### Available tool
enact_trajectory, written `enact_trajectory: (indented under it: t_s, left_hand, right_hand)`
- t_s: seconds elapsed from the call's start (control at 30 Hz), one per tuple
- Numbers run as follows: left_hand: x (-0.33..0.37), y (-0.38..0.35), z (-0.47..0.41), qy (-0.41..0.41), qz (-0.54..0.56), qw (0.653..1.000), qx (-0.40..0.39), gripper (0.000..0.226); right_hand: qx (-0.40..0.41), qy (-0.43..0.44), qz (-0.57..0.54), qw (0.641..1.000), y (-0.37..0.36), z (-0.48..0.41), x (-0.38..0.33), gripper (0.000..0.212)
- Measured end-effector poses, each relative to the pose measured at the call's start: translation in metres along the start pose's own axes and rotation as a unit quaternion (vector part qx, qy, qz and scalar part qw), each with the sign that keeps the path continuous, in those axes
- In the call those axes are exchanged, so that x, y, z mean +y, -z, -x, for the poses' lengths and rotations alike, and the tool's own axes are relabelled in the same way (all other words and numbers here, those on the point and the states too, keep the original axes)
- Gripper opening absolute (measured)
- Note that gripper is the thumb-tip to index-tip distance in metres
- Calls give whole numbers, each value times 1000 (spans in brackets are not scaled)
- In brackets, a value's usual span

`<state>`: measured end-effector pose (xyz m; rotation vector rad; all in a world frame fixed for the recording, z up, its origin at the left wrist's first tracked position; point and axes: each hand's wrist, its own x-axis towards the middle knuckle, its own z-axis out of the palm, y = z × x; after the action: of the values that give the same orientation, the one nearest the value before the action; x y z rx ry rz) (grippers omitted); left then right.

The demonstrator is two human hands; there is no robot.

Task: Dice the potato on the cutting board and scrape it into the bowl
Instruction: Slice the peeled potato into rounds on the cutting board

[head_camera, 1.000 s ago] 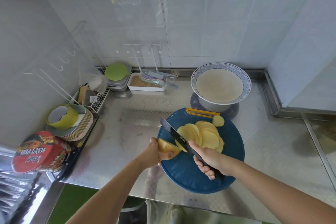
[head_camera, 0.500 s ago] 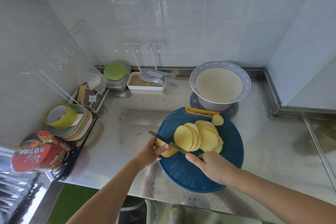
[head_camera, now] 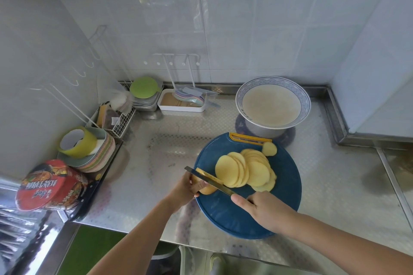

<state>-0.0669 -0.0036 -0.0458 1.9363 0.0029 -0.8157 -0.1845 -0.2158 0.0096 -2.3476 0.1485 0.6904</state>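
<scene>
A round blue cutting board (head_camera: 283,185) with a yellow handle lies on the steel counter. Several round potato slices (head_camera: 245,168) lie fanned across its middle, and one small end piece (head_camera: 269,148) sits near the handle. My left hand (head_camera: 190,187) grips the uncut stub of potato (head_camera: 206,188) at the board's left edge. My right hand (head_camera: 266,210) holds the knife (head_camera: 210,179) by its handle, blade edge-down across the stub. A white bowl with a blue patterned rim (head_camera: 306,98) stands behind the board.
A white tray (head_camera: 181,108) with utensils, a green-lidded container (head_camera: 144,87) and a wire rack (head_camera: 116,118) line the back left. Stacked plates with a yellow tape roll (head_camera: 78,142) and a red noodle cup (head_camera: 49,185) crowd the left edge. Tiled walls enclose the corner.
The knife dropped from a raised, tilted position to lie flat and low across the potato stub. My right hand moved lower on the board, and another slice leans against the stack.
</scene>
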Motion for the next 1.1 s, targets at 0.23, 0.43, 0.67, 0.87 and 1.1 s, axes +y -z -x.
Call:
enact_trajectory:
  t_s: [0.23,0.43,0.67,0.87,1.1]
  left_hand:
    - [3,-2,0,21,18,1000,-1,40]
    - [7,0,1,56,49,997,0,52]
    - [21,-3,0,114,254,960,9,9]
    - [19,2,-2,134,252,958,-2,13]
    - [13,7,-6,138,266,954,-11,39]
  right_hand:
    - [-4,-5,10,1000,4,1,2,66]
    - [-23,-33,-46,998,5,-1,1,68]
    - [-23,-61,-23,998,5,3,-6,65]
    - [-80,-144,-114,980,8,1,-21,70]
    - [-101,-140,-110,979,10,1,-30,72]
